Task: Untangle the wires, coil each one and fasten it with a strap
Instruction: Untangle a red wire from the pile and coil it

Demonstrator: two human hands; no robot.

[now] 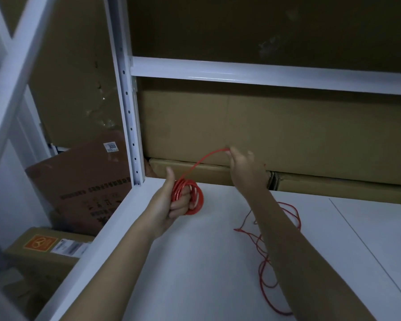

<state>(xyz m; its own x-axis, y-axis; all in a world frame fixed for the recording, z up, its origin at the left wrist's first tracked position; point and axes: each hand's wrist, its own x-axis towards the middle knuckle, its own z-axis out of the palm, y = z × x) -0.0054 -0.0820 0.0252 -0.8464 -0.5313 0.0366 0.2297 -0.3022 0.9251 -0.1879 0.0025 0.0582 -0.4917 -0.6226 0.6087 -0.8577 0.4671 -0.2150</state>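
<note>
loose red wire (267, 258) on shelf (206, 262), left hand (174, 202) gripping coil (191, 195)

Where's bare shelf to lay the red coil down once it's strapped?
Bare white shelf lies between the two forearms, below the coil in the left hand. More lies right of the seam, before the cardboard boxes. Crowded: loose red wire beside and under the right forearm.

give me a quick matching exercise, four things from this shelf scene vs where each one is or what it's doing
Things:
1. left hand
2. right hand
3. loose red wire
4. cardboard box

States:
A. lies tangled on the white shelf
B. sits at the back of the shelf
C. grips the red coil
D. pinches the raised wire strand

Pairs: 1-C, 2-D, 3-A, 4-B
</note>
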